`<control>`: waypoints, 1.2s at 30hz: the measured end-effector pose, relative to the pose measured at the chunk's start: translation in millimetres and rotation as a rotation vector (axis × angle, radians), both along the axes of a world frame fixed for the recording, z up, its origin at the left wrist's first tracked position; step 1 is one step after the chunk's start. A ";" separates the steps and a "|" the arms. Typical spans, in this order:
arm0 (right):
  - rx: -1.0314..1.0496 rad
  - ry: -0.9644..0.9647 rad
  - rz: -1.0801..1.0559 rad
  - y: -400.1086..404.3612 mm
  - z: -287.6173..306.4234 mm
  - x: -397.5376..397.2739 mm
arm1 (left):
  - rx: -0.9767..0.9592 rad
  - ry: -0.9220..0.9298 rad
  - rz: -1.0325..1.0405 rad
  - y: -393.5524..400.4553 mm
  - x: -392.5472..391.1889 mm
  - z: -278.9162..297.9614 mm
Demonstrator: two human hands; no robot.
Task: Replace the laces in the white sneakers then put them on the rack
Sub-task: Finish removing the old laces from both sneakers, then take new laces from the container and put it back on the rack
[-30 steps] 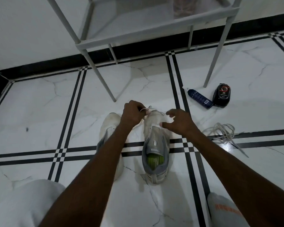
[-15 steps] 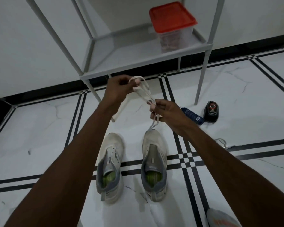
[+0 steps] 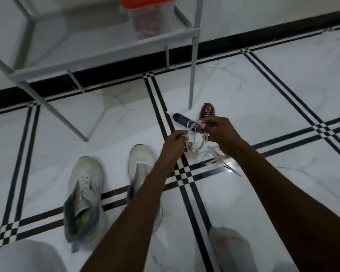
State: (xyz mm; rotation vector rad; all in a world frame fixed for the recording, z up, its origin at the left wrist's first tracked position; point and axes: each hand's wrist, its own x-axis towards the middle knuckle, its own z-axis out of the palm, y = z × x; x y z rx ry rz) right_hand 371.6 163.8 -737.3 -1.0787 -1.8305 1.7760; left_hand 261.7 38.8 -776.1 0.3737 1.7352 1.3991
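- White marble floor point(image 3: 283, 79) with black inlay lines; rack point(image 3: 106, 54) stands at the rear, with a red-lidded box point(image 3: 151, 18) on its low shelf.
- Two sneakers lie side by side, toes toward the rack: left sneaker point(image 3: 84, 193) and right sneaker point(image 3: 140, 163). No lace shows in either, though an arm hides part of the right one.
- Left hand point(image 3: 175, 142): fingers curled, pinching a lace point(image 3: 192, 127).
- Right hand point(image 3: 218, 130): fingers curled, pinching the same lace at its far end.
- The lace runs roughly left to right between the hands; its slack hangs down toward a loose lace pile point(image 3: 212, 156) on the floor, directly under the right hand.
- Both hands are held right of the sneakers, past the toes. The left hand is nearer the right sneaker, which lies down and left of it.
- A bottle point(image 3: 180, 119) and a dark tin point(image 3: 207, 110) lie just behind the hands.
- Judgement: old laces appear removed; relacing not yet begun.
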 end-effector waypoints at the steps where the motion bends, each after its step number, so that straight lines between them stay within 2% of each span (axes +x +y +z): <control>1: 0.053 -0.055 -0.020 4.9 -9.0 8.8 | -0.031 -0.044 -0.027 9.9 14.4 -10.0; 3: 0.149 -0.187 -0.025 11.0 -27.3 23.0 | -0.107 -0.038 -0.115 22.1 38.2 -22.9; 6: 0.364 -0.441 0.053 17.7 -47.9 36.2 | -0.199 0.102 -0.262 30.3 61.0 -37.3; 8: 0.502 -0.582 0.120 18.5 -51.7 40.5 | -0.234 0.332 -0.301 30.3 65.8 -43.4; 10: 0.544 -0.667 0.150 19.3 -53.4 43.2 | -0.251 0.560 -0.281 28.1 65.9 -53.5; 11: 0.550 -0.694 0.163 19.6 -54.2 43.7 | -0.270 0.619 -0.273 26.6 64.3 -62.0; 13: 0.555 -0.745 0.205 18.6 -53.4 41.4 | -0.298 0.623 -0.239 24.2 63.7 -69.5; 15: 0.594 -0.758 0.190 14.9 -51.5 35.8 | -0.248 0.544 -0.202 21.2 64.4 -62.5; 17: 0.609 -0.697 0.145 9.2 -48.3 28.7 | -0.203 0.423 -0.191 17.3 63.3 -49.9; 19: 0.605 -0.611 0.145 0.7 -43.5 19.1 | -0.186 0.386 -0.138 9.6 55.6 -39.8; 23: 0.449 -0.543 0.224 -29.3 -35.6 -2.9 | -0.158 0.449 0.057 -20.4 20.0 -24.8; 25: 0.354 -0.502 0.256 -47.3 -36.2 -12.0 | -0.142 0.547 0.176 -40.8 -1.2 -18.9; 27: 0.085 -0.444 0.277 -68.9 -37.4 -21.1 | -0.183 0.707 0.258 -67.1 -21.5 -13.6; 30: -0.374 -0.462 0.399 -109.7 -40.6 -38.7 | -0.460 0.849 0.258 -115.7 -46.3 -7.7; 32: -0.466 -0.429 0.449 -133.3 -47.2 -51.3 | -0.613 0.729 0.170 -141.4 -58.4 -9.3; 34: -0.456 -0.414 0.446 -149.6 -53.1 -65.6 | -0.573 0.526 0.113 -160.3 -63.6 -13.8; 36: -0.494 -0.406 0.438 -158.8 -58.0 -78.2 | -0.483 0.432 0.132 -172.9 -64.7 -18.9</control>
